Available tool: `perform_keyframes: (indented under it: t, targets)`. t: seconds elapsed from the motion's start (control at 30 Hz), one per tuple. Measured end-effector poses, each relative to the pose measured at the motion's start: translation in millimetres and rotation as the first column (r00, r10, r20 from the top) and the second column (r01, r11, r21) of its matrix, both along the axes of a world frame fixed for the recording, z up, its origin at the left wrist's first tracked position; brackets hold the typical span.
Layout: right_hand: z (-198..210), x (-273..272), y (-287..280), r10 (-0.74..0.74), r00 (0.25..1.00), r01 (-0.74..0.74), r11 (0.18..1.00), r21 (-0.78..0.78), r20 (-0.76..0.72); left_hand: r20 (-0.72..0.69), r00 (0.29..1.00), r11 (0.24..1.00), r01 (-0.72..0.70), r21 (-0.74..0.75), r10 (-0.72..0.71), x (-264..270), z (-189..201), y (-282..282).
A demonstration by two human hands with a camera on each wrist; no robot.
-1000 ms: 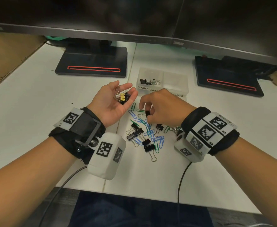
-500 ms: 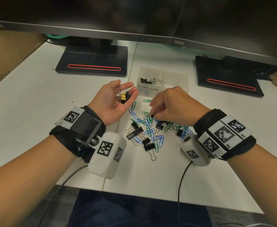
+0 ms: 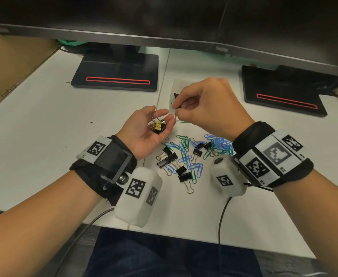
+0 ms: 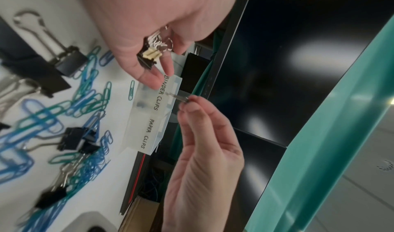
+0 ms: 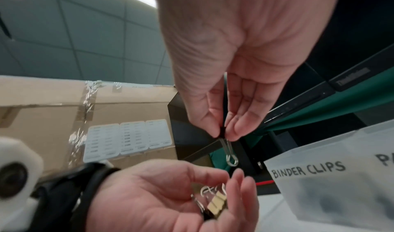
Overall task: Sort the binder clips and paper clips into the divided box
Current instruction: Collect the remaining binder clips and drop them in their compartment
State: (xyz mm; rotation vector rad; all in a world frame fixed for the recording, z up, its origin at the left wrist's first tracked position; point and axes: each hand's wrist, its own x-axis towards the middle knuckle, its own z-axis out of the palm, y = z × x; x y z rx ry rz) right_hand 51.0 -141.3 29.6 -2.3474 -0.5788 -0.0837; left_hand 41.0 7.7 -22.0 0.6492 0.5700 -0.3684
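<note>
A person sits at a white desk (image 3: pixel 34 120), both hands raised just above it. The left hand (image 3: pixel 144 130) lies palm up, fingers loosely curled into a cup around a small heap of binder clips (image 3: pixel 157 124), black and gold. The right hand (image 3: pixel 208 104), at 2 o'clock from the left palm, pinches one small black binder clip (image 5: pixel 227 144) between thumb and fingertips, its wire handles hanging down over the left fingertips.

The divided box (image 4: pixel 153 111), translucent and lettered BINDER CLIPS and PAPER CLIPS, stands at 12 o'clock, mostly hidden behind the right hand in the head view. The unsorted pile (image 3: pixel 186 156) of blue and green paper clips and black binder clips lies at 6 o'clock from the hands, between the wrists.

Likely risks: the pinch covers only the clip's small body, so it could slip and fall back among the loose clips. The cupped heap sits near the fingertips; tipping the palm could spill it. Wire handles may tangle, so several clips could drop together.

Room: the box sits just beyond the hands, with a short free path to it. Behind it a monitor (image 3: pixel 164 21) overhangs, limiting height. Two black monitor bases (image 3: pixel 116 72) flank the box, well apart. A stray green paper clip (image 3: pixel 182 121) lies just before the box.
</note>
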Motion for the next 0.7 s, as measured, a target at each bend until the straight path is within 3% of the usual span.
perform_keyframes:
  t: [0.13, 0.23, 0.37, 0.47, 0.57, 0.7]
  targets:
    - [2.5, 2.8, 2.9, -0.011, 1.0, 0.008, 0.995, 0.097, 0.028, -0.022, 0.999, 0.998, -0.024, -0.058, 0.023, 1.1, 1.7, 1.6]
    - [-5.7, 0.7, 5.9, 0.029, 1.0, -0.029, 0.999, 0.028, -0.012, 0.004, 1.0, 0.991, -0.013, -0.134, 0.014, -1.1, 5.7, -3.3]
    - [-14.2, -6.4, -2.5, -0.033, 0.995, 0.029, 0.999, 0.046, 0.099, -0.011, 0.998, 0.983, -0.067, -0.174, 0.066, -1.3, 8.0, 1.7]
    - [-20.8, -20.9, -6.8, 0.102, 0.994, -0.105, 0.981, -0.162, -0.024, -0.014, 0.996, 0.983, -0.087, -0.162, 0.086, 0.3, 5.4, 11.0]
    - [-33.3, -35.3, 0.3, 0.231, 0.952, -0.298, 0.848, -0.438, -0.201, 0.0, 0.995, 0.982, -0.097, -0.159, 0.099, 0.6, 4.9, 16.2]
    - [-38.1, -36.8, 11.1, 0.261, 0.941, -0.335, 0.806, -0.489, -0.215, 0.008, 0.995, 0.987, -0.096, -0.125, 0.097, 1.1, 4.2, 17.9]
